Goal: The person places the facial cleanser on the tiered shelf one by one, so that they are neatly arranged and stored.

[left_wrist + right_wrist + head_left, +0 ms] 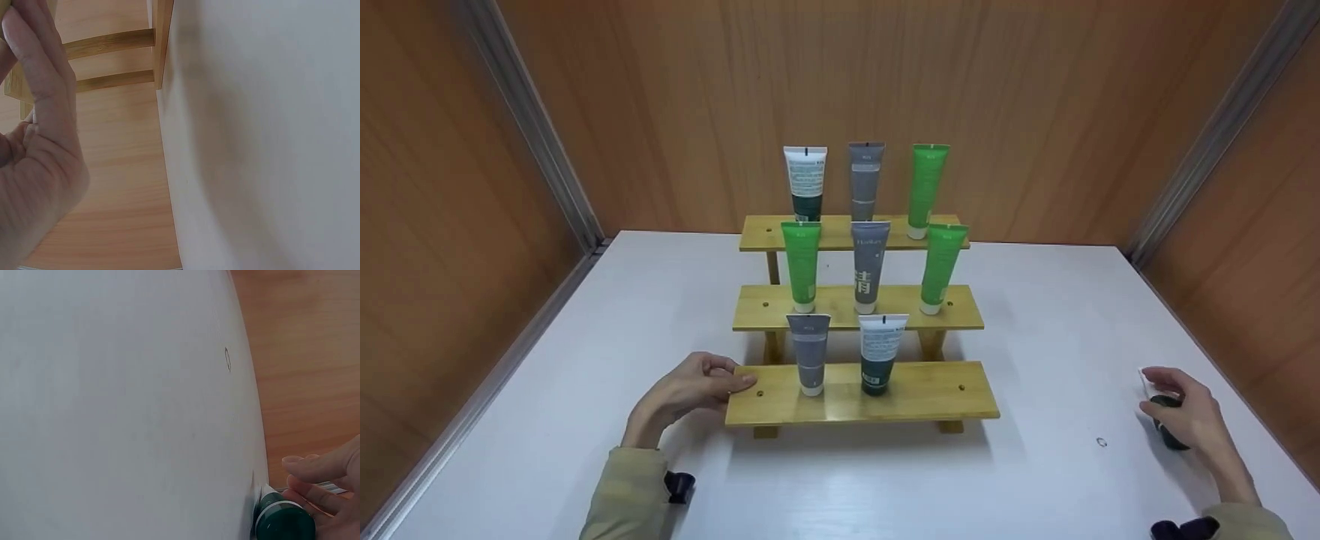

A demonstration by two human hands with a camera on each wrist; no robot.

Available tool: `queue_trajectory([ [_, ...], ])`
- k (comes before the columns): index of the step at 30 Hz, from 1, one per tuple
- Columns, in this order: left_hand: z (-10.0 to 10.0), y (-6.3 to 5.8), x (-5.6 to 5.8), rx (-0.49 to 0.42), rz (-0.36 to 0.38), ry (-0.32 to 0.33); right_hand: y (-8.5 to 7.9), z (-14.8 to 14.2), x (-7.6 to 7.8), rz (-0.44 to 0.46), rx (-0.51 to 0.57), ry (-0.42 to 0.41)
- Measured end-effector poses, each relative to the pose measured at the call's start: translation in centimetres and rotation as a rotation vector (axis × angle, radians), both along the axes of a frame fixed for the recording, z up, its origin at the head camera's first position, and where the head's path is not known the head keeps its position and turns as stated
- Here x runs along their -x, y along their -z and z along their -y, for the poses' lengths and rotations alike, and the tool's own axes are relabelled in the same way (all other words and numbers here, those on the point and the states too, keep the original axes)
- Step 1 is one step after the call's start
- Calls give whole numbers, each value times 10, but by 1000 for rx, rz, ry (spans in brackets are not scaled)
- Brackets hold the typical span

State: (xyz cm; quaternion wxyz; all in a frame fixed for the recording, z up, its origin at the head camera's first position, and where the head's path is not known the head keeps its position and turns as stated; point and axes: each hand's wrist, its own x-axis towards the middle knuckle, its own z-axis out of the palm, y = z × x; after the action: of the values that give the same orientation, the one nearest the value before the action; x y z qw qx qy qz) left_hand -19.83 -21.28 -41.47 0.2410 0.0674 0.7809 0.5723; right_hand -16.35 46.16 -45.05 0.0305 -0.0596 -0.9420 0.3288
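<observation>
At the left end of the lowest shelf of a three-tier wooden display stand (930,409), my left hand (694,386) grips the board, thumb on top and fingers at its edge. On that shelf a grey tube (810,352) and a white-and-dark-green tube (879,349) stand upright on their caps. Far to the right, my right hand (1189,412) hovers over another white-and-dark-green tube (285,523) lying on the table. Its fingertips are right at the tube's side, and the thumb stands apart from it in the right wrist view.
On the middle shelf stand two green tubes (801,266) with a grey tube (868,266) between them. The top shelf carries white-and-green, grey and green tubes (928,187). A small ring shape (1102,442) shows on the white table (1050,337). Wood panels (885,75) enclose it.
</observation>
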Motion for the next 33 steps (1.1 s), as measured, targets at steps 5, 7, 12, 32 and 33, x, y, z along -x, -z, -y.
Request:
queue_trajectory([
  [5,0,0,0,-3,-3,2,2,-2,-2,-18,-16,-25],
  [7,0,1,0,-6,-1,-2,3,-3,-2,-58,-22,-43],
  [12,1,1,1,-10,7,-8,4,-4,-2,-136,-2,-68],
  [32,-1,0,0,7,8,-20,-10,-20,0,254,1,14],
  [33,-1,0,0,8,7,-19,-9,-20,1,270,2,13],
])
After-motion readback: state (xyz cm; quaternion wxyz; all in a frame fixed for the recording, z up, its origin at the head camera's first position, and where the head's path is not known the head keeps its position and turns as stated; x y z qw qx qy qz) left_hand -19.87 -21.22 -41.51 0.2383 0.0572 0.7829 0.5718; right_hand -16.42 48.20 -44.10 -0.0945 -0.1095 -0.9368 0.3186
